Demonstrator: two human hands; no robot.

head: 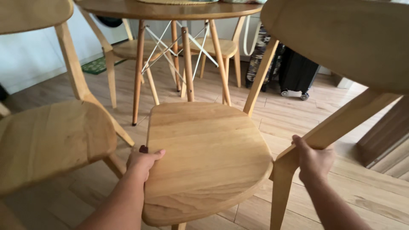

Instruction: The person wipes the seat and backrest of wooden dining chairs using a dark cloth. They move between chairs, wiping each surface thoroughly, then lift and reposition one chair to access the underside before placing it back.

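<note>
The person's left hand [142, 163] grips the seat edge of the wooden chair [208, 157], and the right hand [313, 159] is closed around its back post. The chair seems tilted between a second chair [51, 140] and the round table [170, 9]; I think one leg could strike the table legs [187, 64] if it swings.

Both hands grip wooden chair [208, 153]: left hand [142, 164] seat edge, right hand [314, 159] back post.

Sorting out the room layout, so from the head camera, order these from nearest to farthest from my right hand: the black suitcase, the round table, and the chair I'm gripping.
From the right hand:
1. Gripped chair, held by its back post, directly under the hand.
2. Black suitcase, on the floor beyond, upper right.
3. Round table, farthest, top centre-left.
</note>
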